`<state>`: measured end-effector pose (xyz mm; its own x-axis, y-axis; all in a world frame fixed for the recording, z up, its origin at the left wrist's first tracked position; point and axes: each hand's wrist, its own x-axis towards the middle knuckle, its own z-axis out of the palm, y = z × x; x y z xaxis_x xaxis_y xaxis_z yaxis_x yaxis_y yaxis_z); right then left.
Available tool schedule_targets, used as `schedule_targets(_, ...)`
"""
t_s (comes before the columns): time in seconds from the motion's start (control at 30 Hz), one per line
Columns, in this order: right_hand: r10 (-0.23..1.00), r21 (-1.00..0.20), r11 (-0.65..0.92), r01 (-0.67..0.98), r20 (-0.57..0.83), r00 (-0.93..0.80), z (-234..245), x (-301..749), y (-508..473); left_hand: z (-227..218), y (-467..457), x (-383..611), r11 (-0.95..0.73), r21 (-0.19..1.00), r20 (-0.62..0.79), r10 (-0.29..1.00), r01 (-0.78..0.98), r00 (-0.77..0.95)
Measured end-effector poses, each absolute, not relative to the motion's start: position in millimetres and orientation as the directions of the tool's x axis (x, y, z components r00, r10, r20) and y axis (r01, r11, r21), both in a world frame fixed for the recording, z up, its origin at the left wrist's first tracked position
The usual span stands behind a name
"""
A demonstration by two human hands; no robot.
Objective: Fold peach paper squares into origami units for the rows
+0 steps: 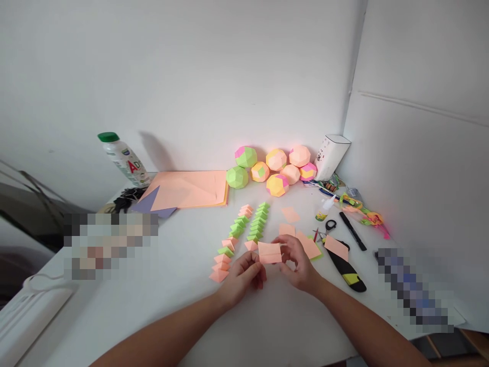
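At left, a white bottle with its green cap on stood on the white table, its contents hidden from where I stood. At centre, beside a row of folded paper pieces, the left hand pinched the left side of a creased peach sheet, raised before the person, and the right hand gripped its right side. Farther right stood a small nozzle bottle and, near the corner, a white box, its interior unseen.

Peach paper hides part of the right hand; forearms cut off below; pixelated patches — contents obscured
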<state>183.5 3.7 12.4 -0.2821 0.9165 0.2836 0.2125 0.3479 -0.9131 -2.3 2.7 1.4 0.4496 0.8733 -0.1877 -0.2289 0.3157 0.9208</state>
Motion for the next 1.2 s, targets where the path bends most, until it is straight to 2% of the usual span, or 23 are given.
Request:
schedule_targets(0.1, 0.813, -0.764, 0.567, 0.309, 0.457, -0.36, 10.1, 187.2, 7.1, -0.8, 3.9, -2.9, 0.321, 0.915, -0.177, 0.865, -0.246, 0.471)
schedule_targets(0.2, 0.793, -0.725, 0.599, 0.34, 0.474, -0.384, 8.6, 189.1, 10.6, -4.7, 4.3, -4.2, 0.316, 0.918, -0.16, 0.848, -0.239, 0.505)
schedule_targets(0.37, 0.858, -0.803, 0.499, 0.326, 0.403, -0.319, 14.4, 188.9, 11.4, -3.5, 2.6, -4.7, 0.299, 0.934, -0.159, 0.838, -0.196, 0.522)
schedule_targets(0.47, 0.883, -0.856, 0.431, 0.285, 0.335, -0.329, 19.4, 187.2, 10.0, -1.2, 1.7, -3.7, 0.244, 0.942, -0.118, 0.883, -0.23, 0.455)
schedule_targets(0.57, 0.901, -0.913, 0.313, 0.263, 0.197, -0.387, 20.9, 185.1, 8.5, -0.5, 2.3, -3.0, 0.202, 0.947, -0.085, 0.907, -0.25, 0.413)
schedule_targets(0.67, 0.912, -0.945, 0.146, 0.292, 0.014, -0.41, 19.1, 184.0, 7.2, 0.4, 3.4, -3.9, 0.243, 0.951, -0.122, 0.862, -0.189, 0.492)
schedule_targets(0.73, 0.902, -0.955, 0.075, 0.288, -0.058, -0.428, 17.2, 184.1, 6.9, 1.7, 3.8, -4.9, 0.259, 0.955, -0.143, 0.83, -0.145, 0.539)
schedule_targets(0.93, 0.85, -0.969, 0.004, 0.246, -0.126, -0.511, 10.1, 186.3, 9.2, 1.1, 2.8, -3.6, 0.237, 0.958, -0.105, 0.814, -0.161, 0.572)
schedule_targets(1.2, 0.872, -0.961, -0.015, 0.274, -0.147, -0.468, -1.6, 187.2, 10.9, -14.0, 2.1, -0.7, 0.126, 0.99, -0.093, 0.914, -0.057, 0.396)
